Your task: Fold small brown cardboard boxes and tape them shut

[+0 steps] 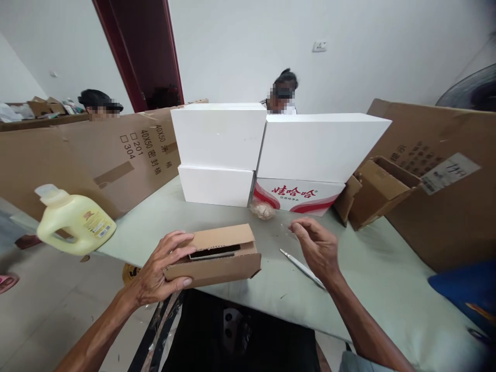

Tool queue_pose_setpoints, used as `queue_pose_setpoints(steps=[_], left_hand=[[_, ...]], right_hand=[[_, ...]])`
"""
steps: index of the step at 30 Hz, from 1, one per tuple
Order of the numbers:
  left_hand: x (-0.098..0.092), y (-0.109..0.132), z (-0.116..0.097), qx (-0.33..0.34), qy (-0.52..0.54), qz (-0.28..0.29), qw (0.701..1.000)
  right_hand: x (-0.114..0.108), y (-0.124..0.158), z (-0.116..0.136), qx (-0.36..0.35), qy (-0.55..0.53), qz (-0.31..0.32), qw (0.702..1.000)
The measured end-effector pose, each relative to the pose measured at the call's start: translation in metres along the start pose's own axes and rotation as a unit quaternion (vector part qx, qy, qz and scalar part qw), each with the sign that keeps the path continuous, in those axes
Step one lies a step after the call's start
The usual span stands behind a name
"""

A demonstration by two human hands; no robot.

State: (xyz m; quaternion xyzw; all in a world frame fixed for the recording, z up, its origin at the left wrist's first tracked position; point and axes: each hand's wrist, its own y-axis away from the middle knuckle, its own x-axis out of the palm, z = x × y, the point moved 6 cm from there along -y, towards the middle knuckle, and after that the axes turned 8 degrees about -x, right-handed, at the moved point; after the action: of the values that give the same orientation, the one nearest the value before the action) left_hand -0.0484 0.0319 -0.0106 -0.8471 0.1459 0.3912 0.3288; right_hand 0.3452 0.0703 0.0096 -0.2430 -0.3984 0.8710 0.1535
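My left hand (165, 268) grips the left end of a small brown cardboard box (217, 269), thumb on the near side and fingers over the top. The box's lid is partly raised, and a dark gap shows a pale edge inside. To the right, my right hand (318, 245) is closed in a pinch, apart from the box. A thin clear scrap (285, 229), perhaps tape, shows at its fingertips. Just below that hand a slim white craft knife (302, 268) lies on the pale green tabletop (267, 305). Beyond the box sits a crumpled wad of clear tape or plastic (262, 210).
White boxes (217, 137) stand stacked at the back, beside a red-and-white printed carton (296, 196). A yellow detergent bottle (75, 222) is at the left edge. An open cardboard box (382, 191) stands right. Large cardboard panels (77, 155) flank the table; two people sit beyond.
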Motion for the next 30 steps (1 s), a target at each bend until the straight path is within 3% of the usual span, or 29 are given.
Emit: queue_pose_setpoints(steps=[8,17,23,30], left_hand=[[0.011,-0.003,0.012,-0.038,0.017,0.012,0.999],[0.017,-0.005,0.024,-0.060,0.022,0.000,0.998],[0.020,-0.003,0.025,-0.047,0.017,0.004,0.999],[0.020,-0.003,0.025,-0.085,0.024,0.001,0.996]], right_hand=[[0.061,-0.024,-0.089,0.065,-0.023,0.059,0.996],[0.099,-0.042,-0.170,0.097,0.012,0.096,0.991],[0.111,-0.044,-0.195,0.110,0.039,0.106,0.987],[0.114,-0.047,-0.201,0.118,0.056,0.119,0.984]])
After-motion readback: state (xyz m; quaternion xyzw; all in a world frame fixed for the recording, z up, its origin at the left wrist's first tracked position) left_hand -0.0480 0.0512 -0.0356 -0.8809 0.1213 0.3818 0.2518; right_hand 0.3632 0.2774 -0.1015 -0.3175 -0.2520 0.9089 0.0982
